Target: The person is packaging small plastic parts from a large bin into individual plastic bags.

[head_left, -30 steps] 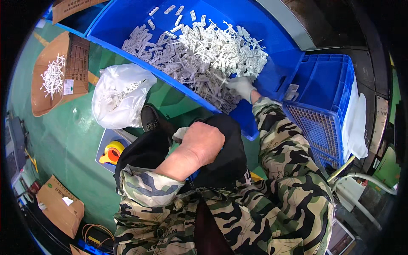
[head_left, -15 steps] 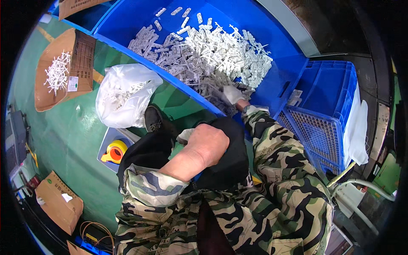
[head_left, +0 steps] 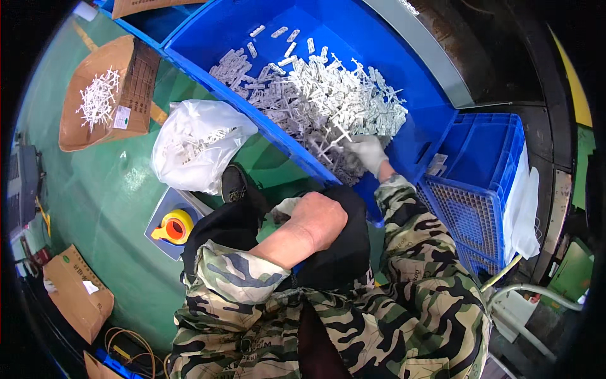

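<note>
My right grip [head_left: 368, 151], in a pale glove, reached into the blue bin [head_left: 385, 50] with its fingers pointing left and partly bent. From my end I couldn't tell how far it was open or whether it had hold of anything, because the fingertips merged with the clutter. A white cross-shaped piece [head_left: 343, 131] stuck up just beyond those fingertips, slightly to their left, and I couldn't make out whether they touched it. The heap of white plastic pieces [head_left: 328, 95] spread out ahead of this grip and to its left, with its near right edge right at the glove; a few flat ones lay apart at the far left. To the right of the grip, just outside the bin, I had a blue crate [head_left: 483, 148] with lattice sides. My left grip [head_left: 319, 218] was well outside the bin, nearer me and to the left of the right one, bent over the black trouser leg [head_left: 341, 202]; its fingers were mostly hidden, so I couldn't tell whether they held something. Left of and beyond that grip, a translucent bag [head_left: 183, 170] of white pieces sat on the green floor [head_left: 132, 208], and farther left a cardboard box [head_left: 140, 82] held more. A yellow-and-orange tape dispenser [head_left: 177, 225] lay directly left of it.
</note>
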### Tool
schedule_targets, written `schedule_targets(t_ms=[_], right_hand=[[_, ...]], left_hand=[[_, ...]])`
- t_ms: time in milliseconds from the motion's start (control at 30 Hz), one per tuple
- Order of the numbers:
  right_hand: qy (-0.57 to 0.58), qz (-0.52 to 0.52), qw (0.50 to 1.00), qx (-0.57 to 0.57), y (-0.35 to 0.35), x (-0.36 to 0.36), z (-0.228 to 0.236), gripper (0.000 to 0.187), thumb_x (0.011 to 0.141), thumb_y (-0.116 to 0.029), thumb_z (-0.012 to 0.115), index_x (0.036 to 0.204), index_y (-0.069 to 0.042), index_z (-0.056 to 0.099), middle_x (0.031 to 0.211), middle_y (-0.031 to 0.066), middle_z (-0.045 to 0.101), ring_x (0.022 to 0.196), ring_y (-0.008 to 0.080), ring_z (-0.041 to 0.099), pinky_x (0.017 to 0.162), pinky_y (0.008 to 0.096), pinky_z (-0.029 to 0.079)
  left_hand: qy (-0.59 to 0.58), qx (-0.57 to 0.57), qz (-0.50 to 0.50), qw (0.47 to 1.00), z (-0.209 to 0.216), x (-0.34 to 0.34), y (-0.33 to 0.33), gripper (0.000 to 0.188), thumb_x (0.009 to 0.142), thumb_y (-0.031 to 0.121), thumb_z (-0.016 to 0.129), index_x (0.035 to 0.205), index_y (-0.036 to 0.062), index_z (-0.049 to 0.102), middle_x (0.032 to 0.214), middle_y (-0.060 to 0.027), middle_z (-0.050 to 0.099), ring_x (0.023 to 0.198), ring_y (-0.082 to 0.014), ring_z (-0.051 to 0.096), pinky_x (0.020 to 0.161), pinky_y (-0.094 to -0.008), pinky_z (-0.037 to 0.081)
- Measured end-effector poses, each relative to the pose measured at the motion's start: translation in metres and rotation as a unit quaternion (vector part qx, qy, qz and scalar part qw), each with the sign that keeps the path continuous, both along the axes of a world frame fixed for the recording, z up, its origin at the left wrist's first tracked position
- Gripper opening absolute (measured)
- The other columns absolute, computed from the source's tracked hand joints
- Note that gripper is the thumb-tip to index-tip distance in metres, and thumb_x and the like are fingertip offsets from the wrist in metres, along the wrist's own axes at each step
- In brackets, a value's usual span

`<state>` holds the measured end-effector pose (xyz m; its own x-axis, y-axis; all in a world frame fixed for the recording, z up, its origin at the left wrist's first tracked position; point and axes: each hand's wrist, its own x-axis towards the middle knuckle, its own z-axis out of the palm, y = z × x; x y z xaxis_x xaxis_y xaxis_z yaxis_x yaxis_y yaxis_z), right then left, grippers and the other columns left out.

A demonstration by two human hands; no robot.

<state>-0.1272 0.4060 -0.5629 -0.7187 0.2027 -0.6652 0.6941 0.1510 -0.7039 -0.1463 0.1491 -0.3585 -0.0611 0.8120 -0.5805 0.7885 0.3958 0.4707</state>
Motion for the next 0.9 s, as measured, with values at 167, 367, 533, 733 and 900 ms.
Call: schedule_targets(t_ms=[167, 367, 533, 733, 900], right_hand=[[-0.157, 0.323, 0.801, 0.478, 0.051, 0.014, -0.001, 0.036, 0.088, -0.031, 0.072, 0.104, 0.001, 0.075, 0.092, 0.0214, 0.076, 0.086, 0.0360, 0.075, 0.078, 0.0448, 0.060], [-0.041, 0.449, 0.686, 0.571, 0.141, 0.028, 0.006, 0.027, 0.085, -0.026, 0.062, 0.091, -0.007, 0.079, 0.093, 0.0209, 0.074, 0.089, 0.0376, 0.072, 0.080, 0.0467, 0.057], [0.141, 0.509, 0.636, 0.563, 0.050, -0.116, 0.097, 0.033, 0.090, -0.030, 0.062, 0.068, -0.007, 0.071, 0.071, 0.0197, 0.068, 0.076, 0.0350, 0.071, 0.072, 0.0465, 0.056], [0.307, 0.235, 0.919, 0.076, -0.216, -0.241, 0.307, 0.068, 0.089, -0.038, 0.075, 0.136, 0.009, 0.059, 0.089, 0.0169, 0.074, 0.067, 0.0175, 0.071, 0.062, 0.0303, 0.060], [0.318, 0.227, 0.920, -0.007, -0.254, -0.242, 0.265, 0.056, 0.088, -0.033, 0.074, 0.128, 0.006, 0.065, 0.092, 0.0133, 0.074, 0.064, 0.0171, 0.070, 0.057, 0.0311, 0.058]], left_hand=[[0.015, 0.045, -0.005, 0.999, -0.008, 0.007, 0.006, 0.013, 0.079, 0.012, 0.072, 0.089, 0.0112, 0.081, 0.092, -0.0088, 0.078, 0.091, -0.0265, 0.076, 0.075, -0.0397, 0.059], [0.034, 0.141, 0.010, 0.989, 0.002, 0.016, 0.007, 0.016, 0.084, 0.015, 0.066, 0.089, 0.0123, 0.081, 0.094, -0.0097, 0.078, 0.089, -0.0268, 0.076, 0.072, -0.0415, 0.059], [0.038, 0.103, 0.017, 0.994, -0.001, 0.023, -0.003, 0.017, 0.083, 0.018, 0.071, 0.095, 0.0124, 0.081, 0.097, -0.0056, 0.079, 0.093, -0.0247, 0.076, 0.072, -0.0397, 0.057], [0.094, 0.146, 0.027, 0.984, -0.011, 0.032, -0.016, 0.016, 0.085, 0.019, 0.070, 0.095, 0.0148, 0.082, 0.097, -0.0054, 0.079, 0.092, -0.0235, 0.076, 0.069, -0.0381, 0.055], [0.097, 0.167, 0.038, 0.980, -0.026, 0.030, -0.022, 0.018, 0.086, 0.017, 0.065, 0.093, 0.0135, 0.082, 0.096, -0.0053, 0.079, 0.090, -0.0244, 0.076, 0.066, -0.0402, 0.055]])
